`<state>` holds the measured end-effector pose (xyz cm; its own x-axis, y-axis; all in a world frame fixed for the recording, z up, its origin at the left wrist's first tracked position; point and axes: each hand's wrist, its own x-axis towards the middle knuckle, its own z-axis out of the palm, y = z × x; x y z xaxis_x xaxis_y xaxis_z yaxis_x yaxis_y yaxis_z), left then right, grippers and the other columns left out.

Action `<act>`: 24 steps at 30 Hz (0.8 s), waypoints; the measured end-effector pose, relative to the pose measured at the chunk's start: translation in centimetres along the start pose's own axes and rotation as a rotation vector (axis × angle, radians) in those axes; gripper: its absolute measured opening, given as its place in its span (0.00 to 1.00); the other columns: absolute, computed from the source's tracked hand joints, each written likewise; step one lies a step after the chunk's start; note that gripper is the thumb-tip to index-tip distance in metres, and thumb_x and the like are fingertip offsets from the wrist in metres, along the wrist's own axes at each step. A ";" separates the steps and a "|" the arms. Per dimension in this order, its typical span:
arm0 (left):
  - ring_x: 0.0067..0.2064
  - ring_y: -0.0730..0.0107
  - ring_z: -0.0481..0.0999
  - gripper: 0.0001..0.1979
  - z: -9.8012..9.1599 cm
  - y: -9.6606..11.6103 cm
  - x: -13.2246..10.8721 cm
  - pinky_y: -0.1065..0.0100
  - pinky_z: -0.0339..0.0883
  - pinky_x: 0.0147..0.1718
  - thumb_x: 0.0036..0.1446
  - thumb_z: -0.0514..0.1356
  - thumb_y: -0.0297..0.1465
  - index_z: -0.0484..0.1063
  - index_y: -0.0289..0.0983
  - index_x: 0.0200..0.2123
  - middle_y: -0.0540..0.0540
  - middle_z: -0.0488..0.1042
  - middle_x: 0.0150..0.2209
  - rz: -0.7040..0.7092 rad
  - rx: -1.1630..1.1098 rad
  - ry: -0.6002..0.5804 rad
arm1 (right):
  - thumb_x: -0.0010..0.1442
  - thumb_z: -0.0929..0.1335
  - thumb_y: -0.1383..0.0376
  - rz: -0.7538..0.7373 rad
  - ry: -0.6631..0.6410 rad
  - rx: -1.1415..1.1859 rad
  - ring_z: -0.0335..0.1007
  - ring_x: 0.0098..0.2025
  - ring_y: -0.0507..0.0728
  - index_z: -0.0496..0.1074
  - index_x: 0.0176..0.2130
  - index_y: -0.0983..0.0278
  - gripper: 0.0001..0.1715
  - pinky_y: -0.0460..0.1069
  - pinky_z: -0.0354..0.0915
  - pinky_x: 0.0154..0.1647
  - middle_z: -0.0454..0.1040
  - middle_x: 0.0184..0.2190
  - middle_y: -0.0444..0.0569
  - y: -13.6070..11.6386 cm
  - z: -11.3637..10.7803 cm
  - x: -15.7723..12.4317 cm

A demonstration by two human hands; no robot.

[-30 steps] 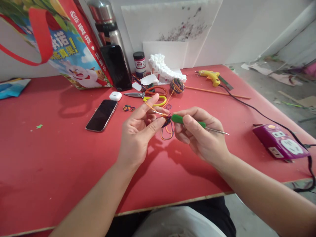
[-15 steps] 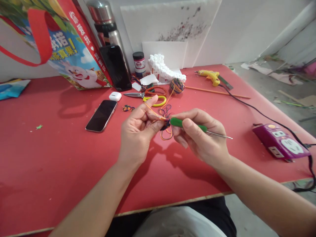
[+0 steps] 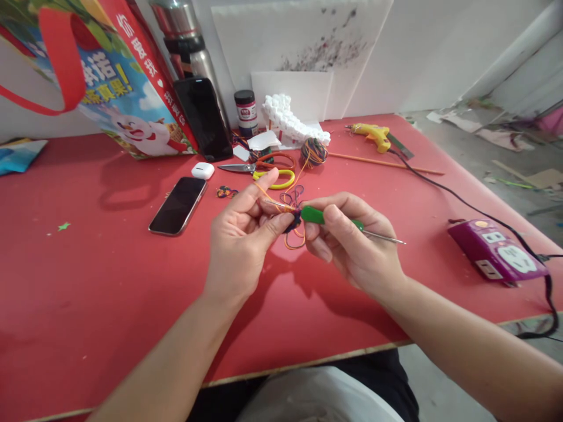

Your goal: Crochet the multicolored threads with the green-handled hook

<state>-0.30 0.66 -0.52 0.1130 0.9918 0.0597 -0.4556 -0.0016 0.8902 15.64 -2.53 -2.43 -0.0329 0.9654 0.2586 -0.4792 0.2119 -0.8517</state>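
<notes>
beyond left hand [image 3: 240, 240], bag [image 3: 132, 117] (真果)

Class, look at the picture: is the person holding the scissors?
No, the scissors lie untouched on the table; the right hand holds a green hook and the left hand pinches yarn.

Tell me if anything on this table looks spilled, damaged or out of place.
The white board against the wall carries dark purple splatter. The power strip lies close to the right edge of the table, its cord dropping over it. A yarn scrap lies by the flat phone. Nothing looks broken.
</notes>
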 end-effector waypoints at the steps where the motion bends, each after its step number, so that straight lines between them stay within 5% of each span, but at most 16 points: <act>1: 0.33 0.78 0.77 0.24 0.1 0.0 -0.1 0.75 0.75 0.40 0.46 0.79 0.22 0.88 0.43 0.48 0.55 0.77 0.29 -0.031 -0.025 0.011 | 0.72 0.75 0.60 -0.002 0.008 -0.001 0.70 0.22 0.47 0.84 0.45 0.59 0.06 0.46 0.67 0.26 0.82 0.31 0.43 0.0 0.1 0.0; 6: 0.32 0.78 0.77 0.25 0.2 0.3 -0.5 0.75 0.76 0.41 0.46 0.78 0.20 0.87 0.41 0.49 0.56 0.77 0.28 -0.185 -0.120 0.045 | 0.72 0.75 0.58 -0.014 0.015 -0.051 0.70 0.22 0.48 0.83 0.44 0.59 0.07 0.47 0.67 0.25 0.81 0.30 0.43 0.0 -0.1 0.1; 11: 0.32 0.80 0.76 0.31 0.6 0.3 -0.8 0.77 0.75 0.39 0.43 0.79 0.19 0.86 0.40 0.52 0.58 0.77 0.27 -0.113 -0.023 0.096 | 0.74 0.73 0.61 -0.090 -0.021 -0.308 0.69 0.24 0.49 0.81 0.46 0.60 0.06 0.46 0.67 0.25 0.77 0.28 0.42 0.0 -0.4 0.0; 17: 0.32 0.80 0.78 0.28 0.9 0.1 -0.7 0.77 0.74 0.38 0.44 0.80 0.23 0.85 0.37 0.51 0.57 0.80 0.29 -0.101 -0.055 0.129 | 0.73 0.70 0.69 -0.546 -0.061 -0.858 0.77 0.38 0.56 0.76 0.56 0.59 0.14 0.52 0.76 0.39 0.81 0.40 0.50 1.0 0.0 -0.7; 20: 0.32 0.80 0.78 0.27 0.7 0.6 -0.4 0.77 0.75 0.39 0.39 0.83 0.23 0.87 0.36 0.46 0.56 0.79 0.27 -0.172 -0.124 0.067 | 0.74 0.70 0.69 -0.640 -0.145 -0.825 0.76 0.40 0.57 0.74 0.61 0.60 0.19 0.52 0.75 0.41 0.80 0.41 0.51 1.3 -0.4 -0.6; 24: 0.32 0.79 0.78 0.28 0.2 1.5 -0.1 0.77 0.76 0.38 0.38 0.84 0.24 0.87 0.37 0.45 0.55 0.80 0.27 -0.200 -0.113 -0.012 | 0.76 0.70 0.65 -0.521 -0.155 -0.623 0.73 0.33 0.54 0.77 0.59 0.58 0.15 0.51 0.72 0.36 0.77 0.38 0.48 1.0 -0.9 -0.4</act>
<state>-0.82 0.53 0.92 0.2208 0.9695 -0.1066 -0.5187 0.2093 0.8289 15.95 -2.59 -3.81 -0.0838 0.6980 0.7111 0.1064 0.7158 -0.6901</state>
